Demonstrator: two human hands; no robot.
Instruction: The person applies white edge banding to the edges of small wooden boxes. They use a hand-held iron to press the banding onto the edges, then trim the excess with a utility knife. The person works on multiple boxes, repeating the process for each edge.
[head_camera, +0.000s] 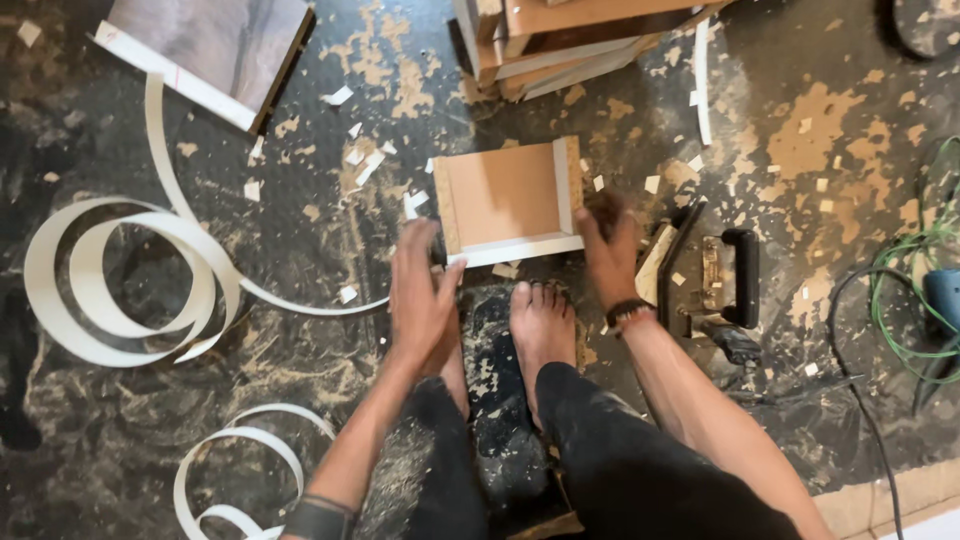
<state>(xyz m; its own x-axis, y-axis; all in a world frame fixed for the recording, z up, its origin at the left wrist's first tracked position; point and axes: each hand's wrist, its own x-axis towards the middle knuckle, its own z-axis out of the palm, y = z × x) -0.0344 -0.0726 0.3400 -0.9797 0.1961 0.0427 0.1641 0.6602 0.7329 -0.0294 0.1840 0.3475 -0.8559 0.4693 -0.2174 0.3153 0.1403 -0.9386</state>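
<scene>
fingers of our left hand (420, 300) are spread apart, just near the left corner of the small brown board (508, 198). our right hand (608, 248) fingers close on its right edge. white edge band coil (120, 285) lies far left.

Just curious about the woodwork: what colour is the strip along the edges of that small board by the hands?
White, on the brown board; head view.

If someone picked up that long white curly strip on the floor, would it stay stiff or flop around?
The white strip would probably flop and spring: it lies in loose open loops, so it bends easily. It looks thin, so likely light for its length. The loops might uncurl or tangle when lifted. Neither the left hand nor the right hand touches it.
</scene>
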